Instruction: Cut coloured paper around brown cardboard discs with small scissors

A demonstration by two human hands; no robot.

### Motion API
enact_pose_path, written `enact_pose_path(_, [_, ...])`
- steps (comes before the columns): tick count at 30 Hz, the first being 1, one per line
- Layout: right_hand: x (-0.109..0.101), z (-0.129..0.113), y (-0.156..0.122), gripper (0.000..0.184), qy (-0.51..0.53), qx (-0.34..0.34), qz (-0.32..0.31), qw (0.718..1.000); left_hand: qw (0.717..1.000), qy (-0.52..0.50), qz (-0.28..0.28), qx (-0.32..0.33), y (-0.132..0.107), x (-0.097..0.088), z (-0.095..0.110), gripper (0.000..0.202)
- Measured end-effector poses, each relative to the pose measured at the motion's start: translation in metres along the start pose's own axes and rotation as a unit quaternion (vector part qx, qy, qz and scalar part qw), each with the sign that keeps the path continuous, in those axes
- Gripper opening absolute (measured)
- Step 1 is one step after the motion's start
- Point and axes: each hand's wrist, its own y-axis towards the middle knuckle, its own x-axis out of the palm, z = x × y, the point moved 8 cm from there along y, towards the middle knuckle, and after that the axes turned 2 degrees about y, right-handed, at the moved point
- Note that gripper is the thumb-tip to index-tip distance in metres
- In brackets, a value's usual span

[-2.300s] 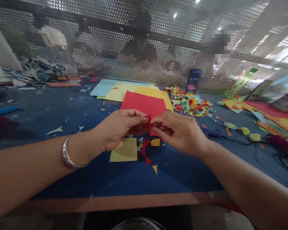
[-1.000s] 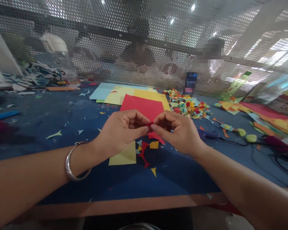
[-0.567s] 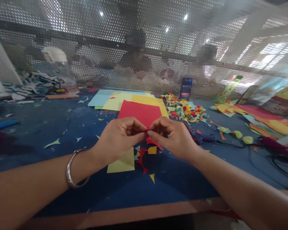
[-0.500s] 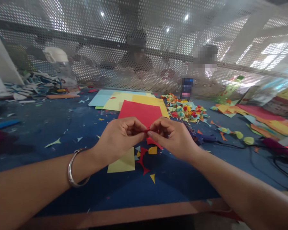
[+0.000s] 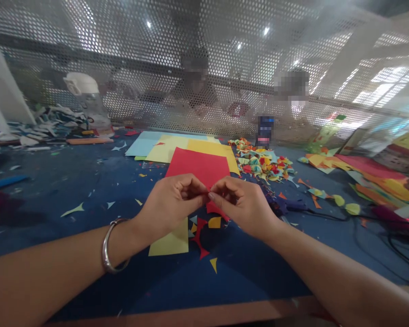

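Note:
My left hand (image 5: 175, 204) and my right hand (image 5: 243, 204) meet fingertip to fingertip over the table. Both pinch a small red paper piece (image 5: 209, 191), mostly hidden by the fingers. Just behind them lies a red paper sheet (image 5: 201, 163), on top of a yellow sheet (image 5: 232, 159) and pale blue sheets (image 5: 139, 143). Red paper scraps (image 5: 200, 238) and a yellow cut piece (image 5: 214, 222) rest below my hands. A pale yellow strip of paper (image 5: 170, 240) is partly covered by my left hand.
Small folded paper pieces (image 5: 266, 163) form a colourful pile behind my right hand. A phone (image 5: 265, 131) stands there. A purple tool with a cable (image 5: 289, 204) lies at right, near coloured papers (image 5: 371, 168). A bottle (image 5: 95, 109) stands back left. A perforated screen (image 5: 139, 59) borders the table.
The whole view has shifted slightly, so the table and hands sit a little lower. My fingertips still meet, and less of the red piece shows between them.

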Motion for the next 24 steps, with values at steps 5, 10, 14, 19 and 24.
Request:
enact_pose_path(5, [0.0,-0.001,0.002,0.01,-0.005,-0.003,0.002,1.0,0.999,0.034,-0.003,0.004,0.001,0.0,0.001,0.008])
enact_pose_path(10, [0.001,-0.002,0.003,0.007,-0.006,-0.011,0.005,1.0,0.999,0.052,0.002,0.007,0.0,-0.001,0.002,0.007])
enact_pose_path(14, [0.002,0.0,0.003,0.005,-0.009,-0.004,-0.003,1.0,0.999,0.046,-0.019,-0.01,0.0,0.001,-0.001,0.007])
enact_pose_path(19, [0.0,0.0,0.004,0.006,0.003,0.0,0.006,1.0,0.998,0.022,-0.037,-0.035,0.003,0.005,0.0,0.009])
enact_pose_path(24, [-0.006,0.005,0.007,0.009,0.021,0.011,0.028,0.999,0.993,-0.008,-0.099,-0.066,0.015,0.009,0.0,0.015])
